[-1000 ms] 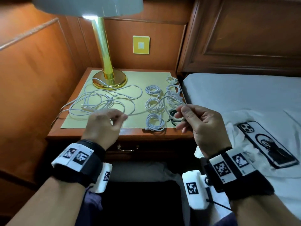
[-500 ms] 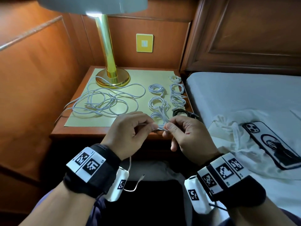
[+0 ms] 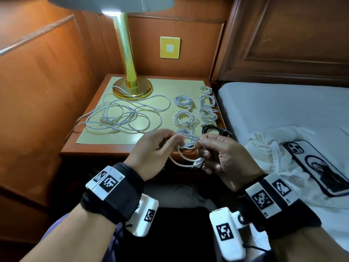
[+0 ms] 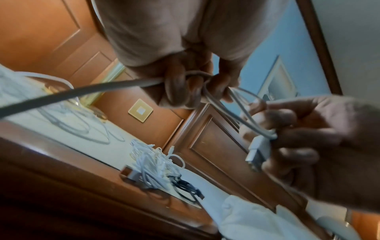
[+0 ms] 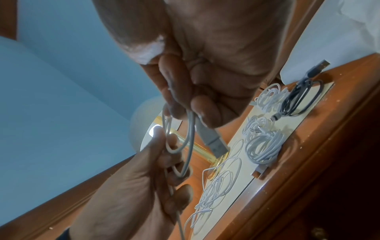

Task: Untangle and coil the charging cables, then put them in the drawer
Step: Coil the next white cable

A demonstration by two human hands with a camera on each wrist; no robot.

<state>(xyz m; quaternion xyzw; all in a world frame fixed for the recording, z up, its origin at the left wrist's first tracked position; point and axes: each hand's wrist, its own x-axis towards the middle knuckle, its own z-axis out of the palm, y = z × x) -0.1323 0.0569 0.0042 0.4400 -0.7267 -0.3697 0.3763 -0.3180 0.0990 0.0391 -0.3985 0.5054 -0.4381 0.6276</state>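
Note:
A white charging cable (image 4: 115, 85) runs between my two hands in front of the nightstand. My left hand (image 3: 175, 143) pinches its strands, which are looped round the fingers (image 4: 176, 91). My right hand (image 3: 201, 148) grips the other side of the loops (image 5: 190, 138), and the cable's USB plug (image 5: 216, 142) sticks out under its fingers. A loose tangle of white cables (image 3: 122, 118) lies on the left of the nightstand's yellow mat (image 3: 105, 137). Several small white coils (image 3: 185, 120) and one black coil (image 3: 211, 129) sit in rows on its right.
A brass lamp (image 3: 132, 87) stands at the back of the nightstand (image 3: 79, 150). Wood panelling closes in the left and rear. To the right is a bed (image 3: 283, 110) with a white cloth (image 3: 268, 148) and a phone (image 3: 317, 167) on it.
My right hand has left the black coil on the nightstand and joined the left hand. Both now hold one white cable, and loops have formed between them.

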